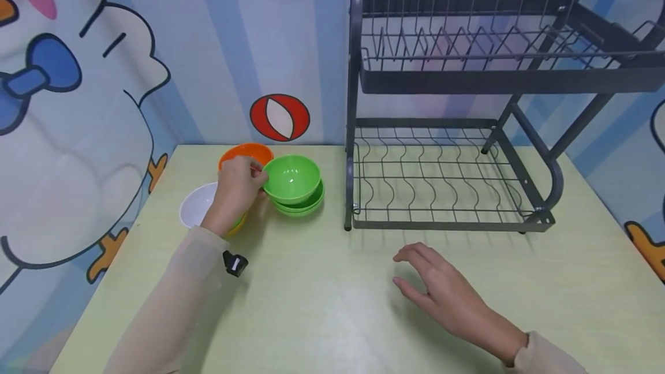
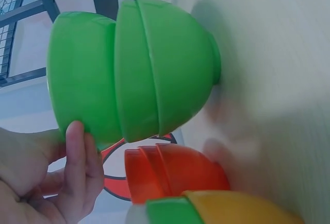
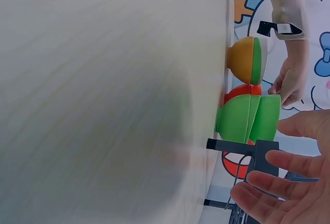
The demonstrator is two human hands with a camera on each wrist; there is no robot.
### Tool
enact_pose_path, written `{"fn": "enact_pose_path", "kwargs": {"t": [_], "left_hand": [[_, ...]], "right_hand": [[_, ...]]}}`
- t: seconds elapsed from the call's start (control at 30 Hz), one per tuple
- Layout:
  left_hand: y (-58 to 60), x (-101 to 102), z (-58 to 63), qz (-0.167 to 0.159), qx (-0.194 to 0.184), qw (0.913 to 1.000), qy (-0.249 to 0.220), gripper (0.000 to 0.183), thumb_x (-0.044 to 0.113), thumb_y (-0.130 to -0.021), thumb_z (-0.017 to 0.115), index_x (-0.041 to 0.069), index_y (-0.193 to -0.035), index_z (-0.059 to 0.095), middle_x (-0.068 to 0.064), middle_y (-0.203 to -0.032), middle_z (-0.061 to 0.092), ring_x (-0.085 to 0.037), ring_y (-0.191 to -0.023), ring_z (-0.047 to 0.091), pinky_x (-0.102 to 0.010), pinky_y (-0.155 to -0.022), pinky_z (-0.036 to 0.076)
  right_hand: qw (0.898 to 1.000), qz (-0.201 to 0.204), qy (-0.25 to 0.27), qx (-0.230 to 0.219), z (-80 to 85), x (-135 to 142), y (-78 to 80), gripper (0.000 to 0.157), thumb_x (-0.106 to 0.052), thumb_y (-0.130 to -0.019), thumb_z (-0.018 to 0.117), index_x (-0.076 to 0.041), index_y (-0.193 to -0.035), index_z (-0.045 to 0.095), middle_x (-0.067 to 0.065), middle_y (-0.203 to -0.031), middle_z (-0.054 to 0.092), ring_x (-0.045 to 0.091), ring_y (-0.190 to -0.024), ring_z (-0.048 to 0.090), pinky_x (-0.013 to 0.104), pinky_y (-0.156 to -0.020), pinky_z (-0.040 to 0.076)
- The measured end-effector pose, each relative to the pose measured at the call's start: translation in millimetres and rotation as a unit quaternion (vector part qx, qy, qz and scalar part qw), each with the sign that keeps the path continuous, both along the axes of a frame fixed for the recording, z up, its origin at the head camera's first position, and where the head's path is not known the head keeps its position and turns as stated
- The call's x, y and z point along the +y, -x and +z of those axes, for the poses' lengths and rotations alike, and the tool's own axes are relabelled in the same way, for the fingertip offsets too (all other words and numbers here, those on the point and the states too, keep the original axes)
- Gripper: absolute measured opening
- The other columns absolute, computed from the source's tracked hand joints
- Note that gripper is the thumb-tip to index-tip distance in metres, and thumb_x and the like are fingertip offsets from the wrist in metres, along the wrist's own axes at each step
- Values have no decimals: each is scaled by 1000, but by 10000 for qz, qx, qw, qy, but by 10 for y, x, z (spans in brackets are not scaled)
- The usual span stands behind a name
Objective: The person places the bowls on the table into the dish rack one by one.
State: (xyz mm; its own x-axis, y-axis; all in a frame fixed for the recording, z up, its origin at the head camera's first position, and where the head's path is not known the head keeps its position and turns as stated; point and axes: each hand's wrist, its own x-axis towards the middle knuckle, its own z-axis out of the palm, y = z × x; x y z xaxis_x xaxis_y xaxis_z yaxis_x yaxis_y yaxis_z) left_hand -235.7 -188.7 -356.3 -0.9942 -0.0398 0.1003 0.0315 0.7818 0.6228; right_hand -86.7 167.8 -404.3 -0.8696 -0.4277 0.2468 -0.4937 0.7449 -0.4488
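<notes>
- The top green bowl (image 1: 292,179) is at the left hand's fingertips, its hollow facing up, set slightly askew over two other green bowls; whether it bears on them is hard to tell.
- The left hand (image 1: 236,192) pinches this bowl at the rim on its left side, thumb and fingers drawn close together.
- The lower green bowls (image 1: 299,210) are nested one in the other and stand on the table.
- The orange bowls (image 1: 254,150), also nested, stand just behind the left hand, near the green ones and partly hidden by it.
- Left of these is a mixed stack, partly behind the left wrist: a white bowl (image 1: 197,206) on top, a green bowl (image 3: 256,62) in the middle and a yellow bowl (image 3: 241,60) at the bottom.
- The right hand (image 1: 449,296) is held over the table in front of the rack, holding nothing, its fingers spread and loosely bent, the thumb apart.
- The dark two-tier dish rack (image 1: 452,225) stands right of the green bowls, apart from them.
- The pale table (image 1: 312,310) carries rack and bowls.
- Behind it is a blue striped wall (image 1: 218,45) with a red-and-white ball (image 1: 260,118) drawn on it.
</notes>
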Motion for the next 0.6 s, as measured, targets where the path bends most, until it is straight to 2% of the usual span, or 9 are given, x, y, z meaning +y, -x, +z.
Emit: {"fn": "enact_pose_path", "kwargs": {"t": [0.3, 0.6], "left_hand": [[-104, -7, 112, 74, -156, 9997, -201, 19, 3, -94, 59, -7, -106, 69, -15, -91, 67, -21, -66, 68, -22, -57, 57], [-194, 24, 213, -27, -233, 9992, -326, 21, 3, -96, 60, -7, -113, 68, -17, -97, 66, -26, -74, 70, -24, -59, 59]], "right_hand": [[9991, -35, 286, -304, -18, -8, 26, 29, -21, -95, 70, -11, -120, 62, -2, -117, 62, 18, -96, 63, 35, -79, 57], [9920, -32, 805, -976, -18, -22, 67, 31, -17, -96, 69, -6, -124, 61, 4, -119, 63, 22, -99, 64, 38, -79, 57]]}}
